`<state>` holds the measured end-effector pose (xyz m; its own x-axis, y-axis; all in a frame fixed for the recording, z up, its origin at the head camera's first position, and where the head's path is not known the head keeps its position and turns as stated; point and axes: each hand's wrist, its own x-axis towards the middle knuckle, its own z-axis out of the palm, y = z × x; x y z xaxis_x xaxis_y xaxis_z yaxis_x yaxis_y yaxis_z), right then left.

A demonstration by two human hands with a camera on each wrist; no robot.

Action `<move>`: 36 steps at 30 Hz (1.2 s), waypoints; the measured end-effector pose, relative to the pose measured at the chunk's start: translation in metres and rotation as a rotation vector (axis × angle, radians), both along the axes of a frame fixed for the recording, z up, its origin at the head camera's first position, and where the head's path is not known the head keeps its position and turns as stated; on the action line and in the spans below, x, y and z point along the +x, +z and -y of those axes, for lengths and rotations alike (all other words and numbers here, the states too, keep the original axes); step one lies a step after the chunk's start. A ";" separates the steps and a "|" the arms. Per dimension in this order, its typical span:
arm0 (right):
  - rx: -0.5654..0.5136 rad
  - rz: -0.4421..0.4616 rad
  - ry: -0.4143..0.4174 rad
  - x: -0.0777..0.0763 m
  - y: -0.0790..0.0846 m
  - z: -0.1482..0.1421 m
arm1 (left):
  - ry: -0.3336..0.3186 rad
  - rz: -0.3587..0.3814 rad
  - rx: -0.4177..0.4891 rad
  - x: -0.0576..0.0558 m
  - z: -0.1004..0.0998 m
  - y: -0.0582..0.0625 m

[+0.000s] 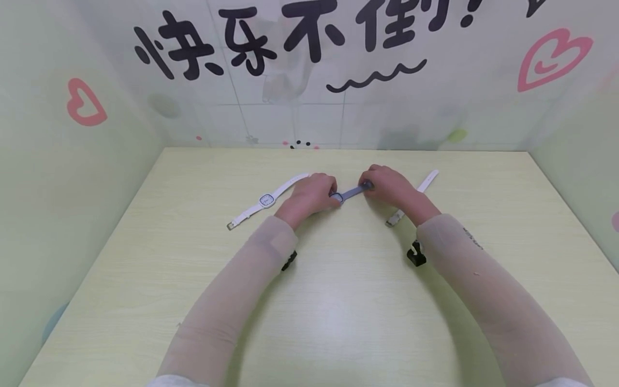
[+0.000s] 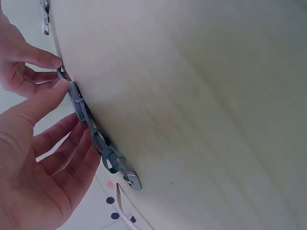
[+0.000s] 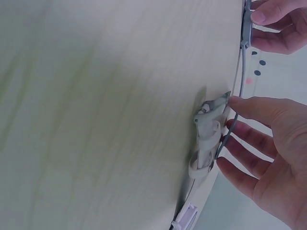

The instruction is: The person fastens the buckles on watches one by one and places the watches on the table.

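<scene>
A blue-grey wristwatch (image 1: 352, 192) is stretched between both hands near the table's far side. My left hand (image 1: 311, 193) pinches it at the case; in the left wrist view the buckle end (image 2: 125, 173) of its strap hangs past my fingers. The right hand (image 1: 389, 185) holds the other strap end between thumb and fingers. To the left lies a white wristwatch (image 1: 266, 200), face up, its upper strap tip next to my left hand. Another white watch (image 1: 427, 181) lies beneath the right wrist, which hides its middle; its buckle (image 3: 206, 112) shows in the right wrist view.
The pale wooden table (image 1: 329, 301) carries all three watches. A printed backdrop (image 1: 290, 118) with dark lettering stands behind the far edge. Side walls (image 1: 580, 140) rise left and right. Black clips (image 1: 416, 255) hang under the sleeves.
</scene>
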<state>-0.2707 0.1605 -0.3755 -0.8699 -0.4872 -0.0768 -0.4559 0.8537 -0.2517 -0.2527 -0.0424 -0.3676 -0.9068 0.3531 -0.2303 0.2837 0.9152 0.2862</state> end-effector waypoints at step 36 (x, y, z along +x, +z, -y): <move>-0.019 -0.025 0.026 0.007 0.005 -0.001 | -0.014 -0.005 -0.009 0.006 0.000 0.002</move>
